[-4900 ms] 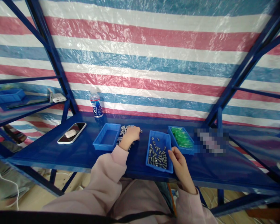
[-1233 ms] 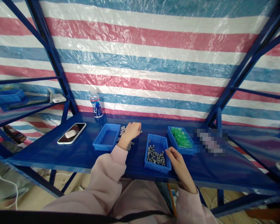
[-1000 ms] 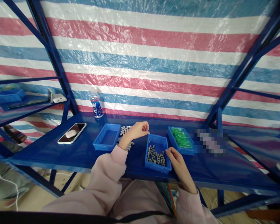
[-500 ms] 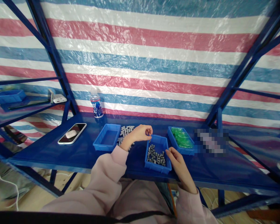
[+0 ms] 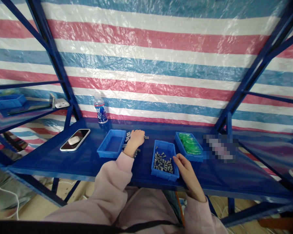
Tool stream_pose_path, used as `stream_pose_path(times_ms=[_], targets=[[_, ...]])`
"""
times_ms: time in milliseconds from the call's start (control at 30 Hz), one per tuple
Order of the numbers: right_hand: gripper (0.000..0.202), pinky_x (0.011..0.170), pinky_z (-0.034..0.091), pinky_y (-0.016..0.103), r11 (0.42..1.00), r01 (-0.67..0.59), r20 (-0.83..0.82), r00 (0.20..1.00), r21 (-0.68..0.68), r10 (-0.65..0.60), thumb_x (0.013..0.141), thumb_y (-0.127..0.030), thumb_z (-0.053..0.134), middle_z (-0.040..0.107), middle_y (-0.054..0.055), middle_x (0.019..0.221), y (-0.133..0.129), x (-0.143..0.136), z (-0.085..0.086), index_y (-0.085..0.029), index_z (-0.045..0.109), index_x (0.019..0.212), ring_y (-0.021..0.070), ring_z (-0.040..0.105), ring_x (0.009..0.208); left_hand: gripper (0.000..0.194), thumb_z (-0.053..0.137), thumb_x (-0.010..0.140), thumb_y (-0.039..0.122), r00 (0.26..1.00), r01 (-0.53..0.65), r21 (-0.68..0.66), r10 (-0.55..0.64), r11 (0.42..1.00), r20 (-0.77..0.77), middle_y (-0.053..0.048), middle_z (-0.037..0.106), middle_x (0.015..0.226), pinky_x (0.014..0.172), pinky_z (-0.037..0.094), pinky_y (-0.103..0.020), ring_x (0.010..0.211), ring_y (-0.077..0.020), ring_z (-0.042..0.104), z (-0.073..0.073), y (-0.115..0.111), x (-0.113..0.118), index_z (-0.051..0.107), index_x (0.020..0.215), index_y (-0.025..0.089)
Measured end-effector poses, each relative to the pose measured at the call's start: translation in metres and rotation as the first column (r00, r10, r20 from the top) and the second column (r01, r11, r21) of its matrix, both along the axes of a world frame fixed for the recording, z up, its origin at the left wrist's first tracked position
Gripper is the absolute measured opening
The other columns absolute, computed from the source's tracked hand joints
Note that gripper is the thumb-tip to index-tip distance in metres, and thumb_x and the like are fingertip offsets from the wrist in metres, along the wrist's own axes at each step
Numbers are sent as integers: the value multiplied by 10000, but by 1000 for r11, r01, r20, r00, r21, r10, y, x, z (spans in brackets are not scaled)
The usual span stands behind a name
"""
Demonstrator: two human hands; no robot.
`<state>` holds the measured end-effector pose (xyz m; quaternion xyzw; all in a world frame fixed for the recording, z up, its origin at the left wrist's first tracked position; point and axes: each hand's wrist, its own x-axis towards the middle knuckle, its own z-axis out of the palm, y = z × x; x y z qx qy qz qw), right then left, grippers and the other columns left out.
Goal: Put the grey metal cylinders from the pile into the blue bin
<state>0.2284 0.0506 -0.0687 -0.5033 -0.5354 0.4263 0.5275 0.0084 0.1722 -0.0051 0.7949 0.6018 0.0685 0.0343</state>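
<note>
My left hand (image 5: 136, 138) is down over a pile of small silvery metal pieces (image 5: 127, 138) on the table. Its fingers curl inward, and what lies under the fingertips is hidden. To the right, a blue plastic tray (image 5: 165, 148) holds many small metal bolts (image 5: 162, 162), mostly at its near end, with a few lying apart higher up. At that tray's right rim, my right hand (image 5: 184, 164) has its thumb and fingers closed on the edge.
Left of the pile sits another blue tray (image 5: 111, 143). A third tray (image 5: 200, 158) contains green plastic packets (image 5: 189, 144). A phone (image 5: 80, 138) carrying a white case (image 5: 74, 140) lies at left, and a bottle (image 5: 101, 112) stands behind. Striped sheeting (image 5: 148, 65) hangs beyond the blue table (image 5: 219, 177).
My left hand has moved left from above the bolt tray to the pile of metal pieces. A few bolts now lie farther up in the tray. My right hand has stayed put.
</note>
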Motion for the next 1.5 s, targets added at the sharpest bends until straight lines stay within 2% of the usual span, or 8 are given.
stream_pose_path(times_ms=[300, 567, 833, 1000, 1167, 1267, 1367, 1500], targets=[[358, 516, 329, 240, 1000, -1, 4, 1000, 7, 1, 802, -516, 579, 365, -51, 623, -1, -1, 1, -218, 424, 680, 121, 362, 566, 304, 429, 820, 74, 998, 27, -49, -30, 998, -50, -144, 665, 1091, 918, 404, -356, 1097, -238, 584, 5, -6, 3, 666, 982, 173], [360, 512, 322, 239, 1000, -3, -12, 1000, -6, 3, 794, -518, 585, 371, -54, 619, 0, -1, 0, -221, 419, 675, 123, 367, 562, 259, 463, 806, 83, 999, 13, -59, -15, 998, -39, -149, 682, 1012, 879, 440, -352, 1008, -249, 630, 8, -7, 2, 675, 930, 164], [343, 521, 307, 240, 1000, -18, -8, 1000, -7, 18, 820, -489, 569, 350, -54, 634, -1, 0, 1, -219, 407, 682, 119, 344, 572, 245, 547, 737, 87, 991, 118, -48, -115, 992, 62, -71, 704, 941, 819, 455, -293, 928, -214, 651, -3, 1, 2, 688, 892, 213], [329, 526, 308, 236, 1000, -18, -12, 1000, -3, 18, 826, -472, 568, 345, -52, 646, -1, -1, 1, -219, 408, 689, 120, 340, 584, 226, 529, 753, 76, 968, 177, 43, -182, 983, 175, -54, 705, 864, 930, 397, -361, 927, -214, 636, 1, 1, 4, 681, 868, 199], [330, 522, 302, 233, 1000, -21, -25, 999, -8, 20, 831, -466, 565, 343, -51, 643, -1, -2, 2, -216, 407, 687, 116, 334, 583, 190, 538, 826, 178, 895, 278, 111, -300, 954, 330, -35, 702, 935, 856, 444, -271, 885, -158, 633, 10, -2, 11, 647, 981, 189], [329, 522, 304, 232, 1000, -24, -24, 999, -2, 24, 828, -467, 568, 348, -49, 646, -1, -1, 2, -213, 412, 689, 114, 335, 586, 175, 556, 828, 200, 757, 455, 95, -441, 885, 482, -34, 700, 946, 786, 468, -213, 853, -131, 635, 10, -3, 15, 651, 970, 164], [337, 523, 302, 232, 1000, -21, -7, 1000, 4, 21, 830, -472, 565, 340, -50, 650, -1, -1, 1, -211, 407, 688, 113, 329, 590, 137, 587, 789, 169, 642, 591, 50, -508, 805, 574, -44, 705, 863, 750, 481, -215, 793, -137, 637, 7, -3, 17, 672, 890, 130], [338, 521, 296, 233, 1000, -24, -2, 1000, 4, 24, 838, -474, 554, 333, -49, 654, -1, -1, 1, -212, 398, 691, 113, 322, 591, 146, 574, 797, 168, 699, 555, 49, -497, 830, 514, -32, 707, 887, 753, 475, -205, 802, -133, 633, 7, -2, 16, 677, 897, 146]])
